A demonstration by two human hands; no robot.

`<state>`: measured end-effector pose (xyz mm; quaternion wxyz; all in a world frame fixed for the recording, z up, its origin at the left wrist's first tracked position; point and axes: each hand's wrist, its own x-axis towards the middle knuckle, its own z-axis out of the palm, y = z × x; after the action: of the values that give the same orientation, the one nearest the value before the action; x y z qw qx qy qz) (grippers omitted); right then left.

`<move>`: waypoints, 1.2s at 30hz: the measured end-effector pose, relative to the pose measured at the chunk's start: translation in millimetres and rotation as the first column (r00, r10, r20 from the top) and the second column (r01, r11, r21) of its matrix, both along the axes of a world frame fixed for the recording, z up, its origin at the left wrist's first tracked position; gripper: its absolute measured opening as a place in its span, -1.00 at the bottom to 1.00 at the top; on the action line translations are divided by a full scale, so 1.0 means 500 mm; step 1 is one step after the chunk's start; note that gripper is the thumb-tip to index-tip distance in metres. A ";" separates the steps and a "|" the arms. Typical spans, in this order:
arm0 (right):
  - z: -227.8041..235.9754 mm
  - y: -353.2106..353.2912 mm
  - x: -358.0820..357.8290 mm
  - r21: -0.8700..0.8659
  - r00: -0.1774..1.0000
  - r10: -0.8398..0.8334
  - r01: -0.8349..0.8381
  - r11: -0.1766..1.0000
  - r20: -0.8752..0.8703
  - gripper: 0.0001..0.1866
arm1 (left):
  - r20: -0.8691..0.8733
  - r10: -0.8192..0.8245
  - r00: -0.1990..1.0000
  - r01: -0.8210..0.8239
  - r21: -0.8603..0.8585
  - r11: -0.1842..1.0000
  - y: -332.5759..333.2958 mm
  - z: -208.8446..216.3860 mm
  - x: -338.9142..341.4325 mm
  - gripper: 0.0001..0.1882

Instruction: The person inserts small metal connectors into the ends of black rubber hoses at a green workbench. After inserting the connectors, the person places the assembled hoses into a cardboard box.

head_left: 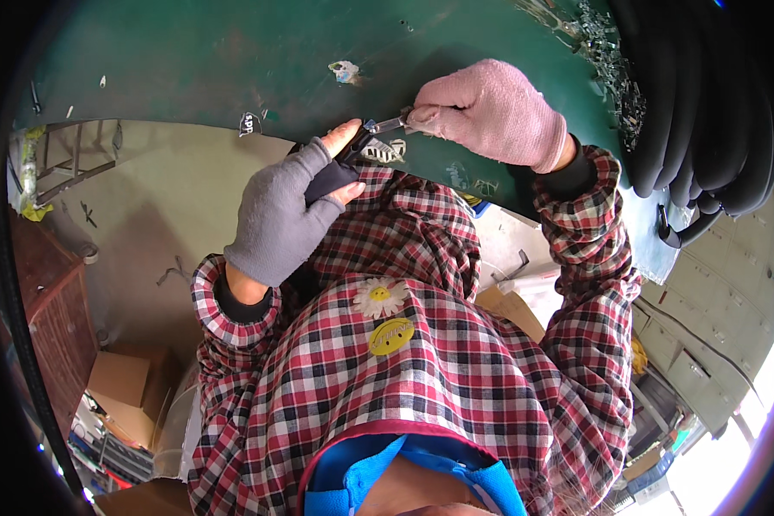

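My left hand (282, 211), in a grey glove with bare fingertips, is closed around a black curved piece (328, 179) at the front edge of the green table. Its exact kind is hard to make out. My right hand (494, 113), in a pink glove, pinches a short, slim metal piece (390, 125). The metal piece's left end meets the upper end of the black piece, near my left fingertips. The glove's fingers hide the other end of the metal piece.
Black curved tubes (688, 95) are heaped at the table's right side, beside a scatter of small metal parts (606, 64). Scraps and stickers dot the green tabletop (189, 60). Cardboard boxes (125, 387) and a brown cabinet (52, 301) stand at lower left.
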<state>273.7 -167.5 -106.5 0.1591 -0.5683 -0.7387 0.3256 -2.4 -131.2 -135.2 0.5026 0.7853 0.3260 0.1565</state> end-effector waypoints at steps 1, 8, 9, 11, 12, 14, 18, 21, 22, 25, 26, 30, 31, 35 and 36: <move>0.003 0.004 -0.001 -0.037 1.000 0.012 -0.011 0.999 0.029 -0.75 | 0.014 -0.003 1.000 0.002 0.027 1.000 -0.001 0.000 0.001 -0.37; 0.025 0.029 0.012 -0.220 0.992 0.112 -0.098 0.970 0.055 -0.71 | -0.001 -0.049 0.999 0.049 -0.033 0.998 -0.004 0.007 -0.003 -0.33; 0.026 0.032 0.012 -0.225 0.987 0.144 -0.124 0.966 0.073 -0.70 | -0.022 -0.052 0.998 0.052 -0.035 0.998 -0.004 0.008 -0.003 -0.33; 0.029 0.037 0.011 -0.212 0.987 0.151 -0.134 0.968 0.063 -0.69 | -0.026 -0.047 0.999 0.046 -0.035 0.998 -0.006 0.012 -0.003 -0.32; 0.030 0.039 0.010 -0.204 0.986 0.155 -0.140 0.969 0.060 -0.68 | -0.037 -0.049 0.998 0.048 -0.034 0.998 -0.006 0.012 -0.002 -0.32; 0.032 0.043 0.008 -0.157 0.978 0.193 -0.179 0.971 0.074 -0.67 | -0.055 -0.050 0.997 0.048 -0.027 0.998 -0.009 0.012 -0.001 -0.31; 0.034 0.045 0.006 -0.170 0.961 0.240 -0.216 0.961 0.135 -0.64 | -0.057 -0.067 0.996 0.069 0.041 0.997 -0.014 0.010 0.001 -0.31; 0.031 0.044 0.001 -0.277 0.949 0.259 -0.204 0.939 0.181 -0.64 | -0.056 -0.075 0.996 0.076 0.033 0.997 -0.018 0.008 0.002 -0.31; 0.026 0.044 -0.004 -0.211 0.953 0.256 -0.220 0.952 0.162 -0.64 | -0.058 -0.073 0.996 0.074 0.030 0.997 -0.019 0.007 0.002 -0.31; 0.025 0.044 -0.015 -0.092 0.958 0.252 -0.241 0.966 0.135 -0.65 | -0.057 -0.069 0.996 0.073 0.079 0.994 -0.020 0.004 0.003 -0.31; 0.029 0.046 -0.016 -0.110 0.956 0.253 -0.238 0.965 0.146 -0.66 | -0.065 -0.071 0.995 0.077 0.092 0.993 -0.020 0.002 0.003 -0.31; 0.045 0.054 -0.018 -0.290 0.924 0.279 -0.201 0.936 0.260 -0.75 | -0.048 -0.067 0.997 0.071 0.088 0.994 -0.018 -0.006 0.003 -0.31; 0.047 0.056 -0.017 -0.262 0.933 0.283 -0.223 0.939 0.222 -0.72 | -0.041 -0.063 0.997 0.067 0.094 0.993 -0.018 -0.009 0.002 -0.31; 0.035 0.062 -0.029 -0.214 0.952 0.275 -0.244 0.946 0.131 -0.66 | -0.049 -0.059 0.997 0.062 0.081 0.995 -0.020 -0.009 -0.002 -0.30; 0.033 0.065 -0.028 -0.219 0.956 0.266 -0.235 0.947 0.124 -0.66 | -0.055 -0.057 0.997 0.061 0.082 0.995 -0.021 -0.009 -0.003 -0.31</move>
<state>259.6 -135.3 -89.9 0.0011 -0.5058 -0.7783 0.3721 -4.1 -141.7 -139.7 0.4647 0.8189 0.3089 0.1343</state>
